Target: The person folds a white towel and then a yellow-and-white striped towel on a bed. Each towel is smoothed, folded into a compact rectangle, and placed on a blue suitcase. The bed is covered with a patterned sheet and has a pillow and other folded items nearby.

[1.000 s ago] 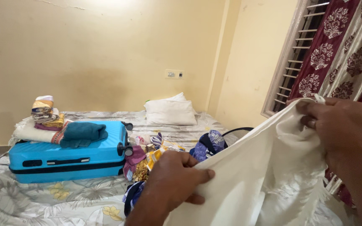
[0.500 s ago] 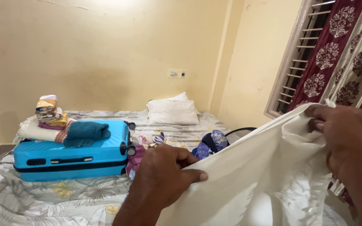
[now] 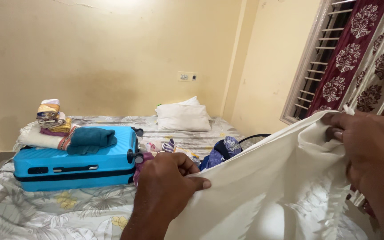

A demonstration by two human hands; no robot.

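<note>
**Cream cloth stretched between two hands above the bed**

Holding a cream-white cloth (image 3: 267,178) by its top edge, both hands keep it raised over the bed (image 3: 45,213). The left hand (image 3: 165,186) pinches the lower end of that edge — thumb on the near side, fingers curled behind. The right hand (image 3: 370,146) is clenched on the higher end, near the window (image 3: 321,58), so the edge runs upward from left to right and the rest of the cloth hangs down in soft folds toward the bottom of the view.

Behind the left hand lies a loose heap of coloured clothes (image 3: 218,151) on the floral bedsheet. Further left, a bright blue hard suitcase (image 3: 76,166) lies flat on the bed, with a folded teal garment (image 3: 90,138) and a small stack of folded fabrics (image 3: 50,118) resting on top of it. A white pillow (image 3: 182,116) sits at the head of the bed against the yellow wall (image 3: 112,53). Maroon patterned curtains (image 3: 361,53) hang at the right — partly behind the right hand
</note>
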